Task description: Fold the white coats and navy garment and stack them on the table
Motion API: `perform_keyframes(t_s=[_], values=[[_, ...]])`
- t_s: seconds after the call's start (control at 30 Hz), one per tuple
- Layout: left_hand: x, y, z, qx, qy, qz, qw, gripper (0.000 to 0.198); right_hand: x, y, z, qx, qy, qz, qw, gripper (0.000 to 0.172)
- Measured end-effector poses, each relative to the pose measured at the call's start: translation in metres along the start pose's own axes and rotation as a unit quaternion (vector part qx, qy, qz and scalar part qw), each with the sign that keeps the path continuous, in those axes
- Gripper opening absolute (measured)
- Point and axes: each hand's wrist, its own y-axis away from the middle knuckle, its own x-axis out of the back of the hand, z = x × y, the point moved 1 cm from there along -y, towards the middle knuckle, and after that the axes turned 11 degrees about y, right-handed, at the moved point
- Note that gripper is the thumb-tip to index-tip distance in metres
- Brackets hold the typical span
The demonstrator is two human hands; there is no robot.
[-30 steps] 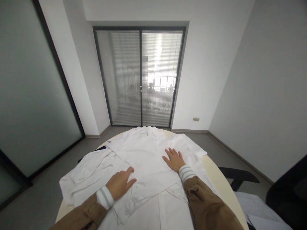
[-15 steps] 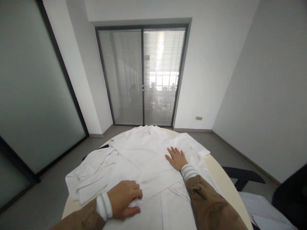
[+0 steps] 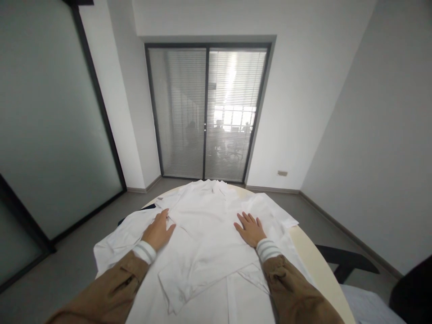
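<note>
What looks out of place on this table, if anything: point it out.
Nothing looks spilled or damaged. The white shirt on the round table looks only slightly askew: creased fabric bunches beside the left hand, while the part near the right hand lies flatter.

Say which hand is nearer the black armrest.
Right. The right hand rests on the white shirt, left of the black armrest; the left hand is farther left, across the shirt.

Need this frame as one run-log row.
left hand: touching white shirt, fingers bent | right hand: spread flat on shirt | shirt: laid out, creased, on round table
</note>
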Motion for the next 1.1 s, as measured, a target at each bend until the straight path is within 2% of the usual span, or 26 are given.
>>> perform_keyframes(t_s=[0.13,0.27,0.37,0.5,0.6,0.67,0.8,0.9,0.93,1.1], values=[[0.0,-0.014,-0.008,0.025,0.068,-0.005,0.997,0.044,0.007,0.001,-0.002,0.001,0.017,0.008,1.0,0.065],[0.006,-0.02,-0.002,-0.018,0.048,0.004,0.999,0.029,0.035,0.007,-0.019,0.026,0.051,0.049,0.997,0.053],[0.008,-0.021,0.009,-0.023,0.04,0.008,0.999,0.023,0.06,0.014,-0.053,0.086,0.009,0.079,0.993,0.049],[0.005,-0.027,0.019,0.015,0.078,0.0,0.997,0.029,0.076,0.016,-0.108,0.185,-0.038,0.076,0.979,0.059],[0.001,-0.034,0.019,0.038,0.118,0.004,0.992,0.038,0.069,0.008,-0.137,0.213,-0.055,0.06,0.974,0.065],[-0.001,-0.038,0.016,0.037,0.141,-0.006,0.989,0.033,0.058,0.001,-0.147,0.222,-0.057,0.034,0.973,0.069],[-0.002,-0.042,0.017,0.02,0.191,-0.021,0.981,0.032,0.041,-0.012,-0.153,0.23,-0.042,-0.029,0.972,0.081],[-0.001,-0.04,0.024,-0.002,0.226,-0.016,0.974,0.04,0.043,-0.022,-0.152,0.24,-0.048,-0.051,0.968,0.094],[-0.002,-0.039,0.027,-0.009,0.235,-0.015,0.972,0.044,0.045,-0.026,-0.152,0.238,-0.057,-0.051,0.968,0.095],[-0.01,-0.036,0.034,-0.055,0.273,-0.035,0.96,0.058,0.04,-0.04,-0.16,0.197,-0.071,-0.03,0.977,0.074]])
